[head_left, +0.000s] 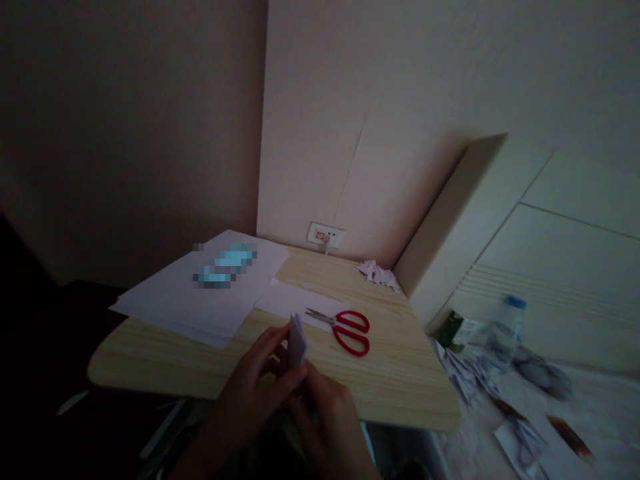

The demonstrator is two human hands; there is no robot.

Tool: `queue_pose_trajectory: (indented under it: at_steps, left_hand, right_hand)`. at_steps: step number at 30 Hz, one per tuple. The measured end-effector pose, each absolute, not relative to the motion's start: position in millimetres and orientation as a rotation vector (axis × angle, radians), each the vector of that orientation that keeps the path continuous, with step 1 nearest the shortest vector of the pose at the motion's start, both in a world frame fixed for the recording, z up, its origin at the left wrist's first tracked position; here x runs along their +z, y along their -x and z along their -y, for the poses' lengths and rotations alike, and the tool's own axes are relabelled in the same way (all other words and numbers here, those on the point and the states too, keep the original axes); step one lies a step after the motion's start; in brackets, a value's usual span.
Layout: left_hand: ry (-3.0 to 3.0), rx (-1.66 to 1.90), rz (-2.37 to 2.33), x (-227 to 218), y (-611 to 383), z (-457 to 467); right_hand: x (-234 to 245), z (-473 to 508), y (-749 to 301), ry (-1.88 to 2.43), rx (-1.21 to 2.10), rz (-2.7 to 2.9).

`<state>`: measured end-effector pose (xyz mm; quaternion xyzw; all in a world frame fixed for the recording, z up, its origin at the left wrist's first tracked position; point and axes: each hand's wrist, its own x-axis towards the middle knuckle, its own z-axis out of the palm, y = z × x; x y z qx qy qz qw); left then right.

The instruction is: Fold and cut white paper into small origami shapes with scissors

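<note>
Two bare hands meet above the near edge of a pale wooden desk (pixel 400 380), holding a small folded piece of white paper (pixel 297 343) upright. The fingers of the left hand (pixel 253 373) grip it from the left and below, while those of the right hand (pixel 330 407) close on its lower edge, probably so the layers stay pressed together. Just beyond lie open-bladed scissors (pixel 334 321) with red handles, tips over a loose white sheet (pixel 283 298); handles toward the right, they seem placed within easy reach. At left, large white sheets (pixel 165 310) are stacked, a blurred-out bright object (pixel 227 265) on top. Folded paper pieces (pixel 379 275) sit in the far right corner, perhaps to leave working room.
</note>
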<state>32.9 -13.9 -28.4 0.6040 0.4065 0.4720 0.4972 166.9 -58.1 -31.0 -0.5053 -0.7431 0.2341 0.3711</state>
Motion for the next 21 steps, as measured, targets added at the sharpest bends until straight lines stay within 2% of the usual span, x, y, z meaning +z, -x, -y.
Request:
queue_pose_trajectory:
  at_steps: [13,21]
  left_hand:
    - [-1.326,1.177,-0.91,-36.0,-26.5,13.7]
    - [-1.252,1.219,-0.939,-25.0,-28.2,14.4]
  right_hand:
    - [-37.4,60.7,-169.1,1.32,0.738,1.698]
    - [-31.1,61.9,-169.4,1.251,0.859,1.536]
